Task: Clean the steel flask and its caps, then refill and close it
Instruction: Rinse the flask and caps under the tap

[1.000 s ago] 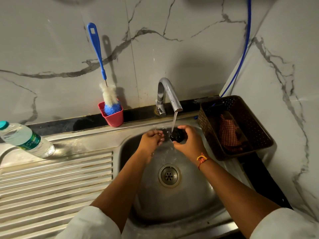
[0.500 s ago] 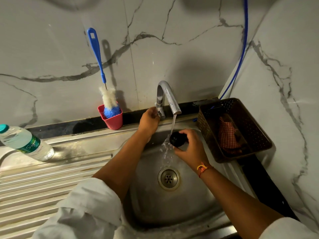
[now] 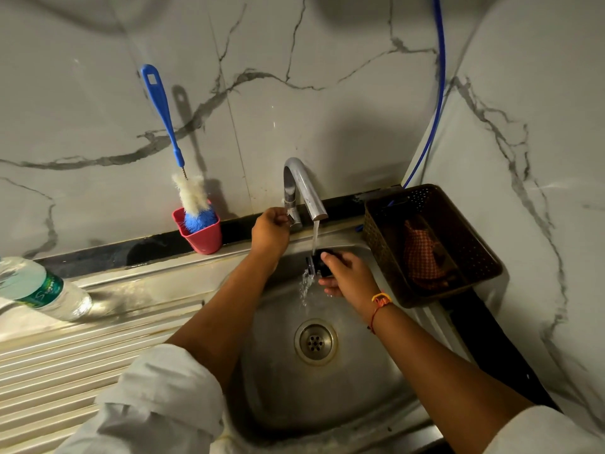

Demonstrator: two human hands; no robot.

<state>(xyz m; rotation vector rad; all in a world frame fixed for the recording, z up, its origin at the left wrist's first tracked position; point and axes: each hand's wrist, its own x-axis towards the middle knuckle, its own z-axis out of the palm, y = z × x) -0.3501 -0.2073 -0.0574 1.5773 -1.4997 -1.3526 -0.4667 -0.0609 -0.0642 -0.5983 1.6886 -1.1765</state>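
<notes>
Head view: small black flask cap (image 3: 320,264) mid-rinse over the round steel sink (image 3: 327,388); task judged at an early stage.
Right hand (image 3: 347,276) closed around the cap, holding it under the stream from the curved chrome tap (image 3: 304,191). Left hand (image 3: 270,229) pinched on the tap's side lever. Steel flask itself not in view; refilling and closing appear outstanding. Blue-handled bottle brush (image 3: 170,132) standing unused in a pink plastic cup (image 3: 201,235). Clear plastic water bottle (image 3: 42,290) lying on the ribbed draining surface (image 3: 82,355).
</notes>
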